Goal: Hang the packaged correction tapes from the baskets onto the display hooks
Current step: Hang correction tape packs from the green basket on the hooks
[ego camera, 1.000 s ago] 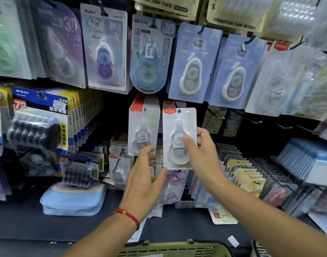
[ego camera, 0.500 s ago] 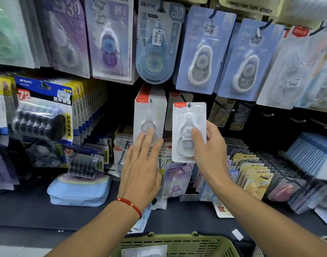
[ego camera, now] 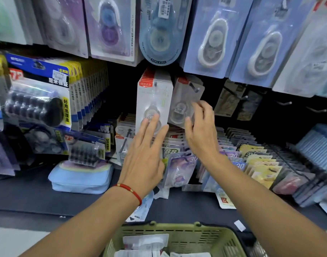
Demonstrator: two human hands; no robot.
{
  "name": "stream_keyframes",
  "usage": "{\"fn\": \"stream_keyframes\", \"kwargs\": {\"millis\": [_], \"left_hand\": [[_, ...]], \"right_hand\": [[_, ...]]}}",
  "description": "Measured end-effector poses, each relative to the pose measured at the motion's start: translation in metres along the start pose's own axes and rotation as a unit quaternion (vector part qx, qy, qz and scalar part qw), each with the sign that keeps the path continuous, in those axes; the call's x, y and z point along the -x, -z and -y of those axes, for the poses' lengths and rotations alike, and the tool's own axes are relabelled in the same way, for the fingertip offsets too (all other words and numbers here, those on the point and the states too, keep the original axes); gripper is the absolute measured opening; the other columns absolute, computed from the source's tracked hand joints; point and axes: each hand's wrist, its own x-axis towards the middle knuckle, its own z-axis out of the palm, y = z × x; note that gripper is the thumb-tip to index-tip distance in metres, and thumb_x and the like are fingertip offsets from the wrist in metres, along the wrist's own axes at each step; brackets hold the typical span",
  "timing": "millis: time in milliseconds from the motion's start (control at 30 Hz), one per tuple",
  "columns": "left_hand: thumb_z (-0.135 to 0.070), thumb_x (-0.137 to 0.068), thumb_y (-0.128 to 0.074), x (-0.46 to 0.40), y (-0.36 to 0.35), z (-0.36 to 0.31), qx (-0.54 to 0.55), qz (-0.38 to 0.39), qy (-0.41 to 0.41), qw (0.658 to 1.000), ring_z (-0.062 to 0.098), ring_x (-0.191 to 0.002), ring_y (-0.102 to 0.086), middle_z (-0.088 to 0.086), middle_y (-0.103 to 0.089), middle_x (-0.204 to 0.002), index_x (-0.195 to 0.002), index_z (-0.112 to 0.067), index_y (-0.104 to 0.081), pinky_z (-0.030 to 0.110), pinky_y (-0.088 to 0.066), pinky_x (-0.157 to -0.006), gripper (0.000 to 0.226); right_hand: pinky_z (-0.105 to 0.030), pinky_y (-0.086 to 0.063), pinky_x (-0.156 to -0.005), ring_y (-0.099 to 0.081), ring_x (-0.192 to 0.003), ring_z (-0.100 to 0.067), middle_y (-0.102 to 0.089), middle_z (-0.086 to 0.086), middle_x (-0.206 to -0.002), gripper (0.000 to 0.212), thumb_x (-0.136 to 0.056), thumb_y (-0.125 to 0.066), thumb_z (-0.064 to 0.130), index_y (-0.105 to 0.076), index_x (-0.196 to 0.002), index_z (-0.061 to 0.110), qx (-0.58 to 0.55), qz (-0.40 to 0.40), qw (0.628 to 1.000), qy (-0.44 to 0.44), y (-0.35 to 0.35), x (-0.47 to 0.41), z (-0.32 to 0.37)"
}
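I see my left hand (ego camera: 146, 154) reaching up from the lower centre of the frame, palm away from me, a red cord bracelet (ego camera: 130, 191) on the wrist; its fingers are straight and spread, the tips pressing flat on the front of a stack of white carded correction tapes with red top labels (ego camera: 154, 97) that hangs at the centre of the frame, so that grip is released. My right hand (ego camera: 200, 134) is raised just right of it, fingers loosely bent and fanned around the lower part of a single clear-blistered white correction tape pack (ego camera: 185, 102). That pack hangs tilted on a dark metal display hook (ego camera: 194, 88) whose tip pokes through its top hole; motion blur smears the fingertips, and I cannot tell whether they pinch the card or only brush it. Across the upper frame a row of larger blue and lilac blister packs (ego camera: 212, 38) is cut off by the top edge. Bare hooks stick out of the dark back panel at right. At the bottom centre, an olive green plastic basket (ego camera: 177, 232) is cropped by the frame edge, with white packages (ego camera: 146, 242) lying inside, their print too blurred to read. A pale blue zip pouch (ego camera: 81, 179) lies on the dark shelf at lower left.
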Motion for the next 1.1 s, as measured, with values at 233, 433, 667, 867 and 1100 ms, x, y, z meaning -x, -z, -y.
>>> {"fn": "stream_keyframes", "kwargs": {"millis": [233,433,667,867,1100], "left_hand": [[-0.001,-0.088,-0.06,-0.001,-0.001,0.008,-0.02,0.028,0.015,0.999,0.018,-0.158,0.025,-0.001,0.029,-0.171,-0.167,-0.024,-0.01,0.042,-0.034,-0.121,0.096],[0.003,-0.086,-0.061,-0.001,-0.006,0.014,-0.034,0.03,0.009,0.999,0.017,-0.158,0.025,-0.003,0.029,-0.171,-0.166,-0.027,-0.014,0.046,-0.037,-0.12,0.098],[0.004,-0.079,-0.061,0.013,0.003,0.02,-0.053,0.017,-0.031,0.998,0.028,-0.162,0.002,0.008,0.002,-0.175,-0.162,-0.019,-0.03,0.042,-0.02,-0.13,0.092],[-0.011,-0.09,-0.062,0.074,0.009,0.044,-0.058,0.246,-0.022,0.967,0.027,-0.134,-0.046,0.004,-0.051,-0.146,-0.146,-0.021,-0.05,0.042,-0.044,-0.108,0.058],[-0.025,-0.102,-0.058,0.186,0.004,0.076,-0.151,0.642,0.03,0.751,0.027,-0.153,-0.032,0.007,-0.015,-0.172,-0.162,-0.027,-0.031,0.032,-0.032,-0.12,0.065]], "right_hand": [[-0.052,-0.029,-0.125,-0.017,-0.16,-0.032,-0.013,-0.012,-0.175,0.06,-0.107,-0.042,0.022,-0.029,-0.164,0.011,0.106,0.13,0.984,0.056,-0.032,-0.042,-0.012],[-0.055,-0.029,-0.125,-0.006,-0.163,-0.03,0.009,0.0,-0.177,0.073,-0.105,-0.043,0.013,-0.009,-0.169,0.022,0.165,0.185,0.969,0.023,-0.053,-0.071,-0.023],[-0.051,-0.05,-0.104,-0.044,-0.141,-0.039,-0.032,-0.015,-0.167,0.058,-0.096,-0.054,0.01,-0.046,-0.153,0.008,0.106,0.105,0.989,0.023,-0.038,-0.045,-0.013],[-0.031,-0.047,-0.063,-0.055,-0.067,-0.01,-0.063,0.009,-0.085,0.015,-0.093,-0.053,0.022,-0.065,-0.1,0.016,-0.126,0.007,0.99,0.065,0.0,0.081,0.015],[-0.039,-0.053,-0.091,-0.065,-0.114,-0.031,-0.073,-0.006,-0.117,0.033,-0.101,-0.053,0.048,-0.069,-0.116,0.023,-0.022,0.62,0.784,-0.011,-0.034,0.261,0.051]]}}
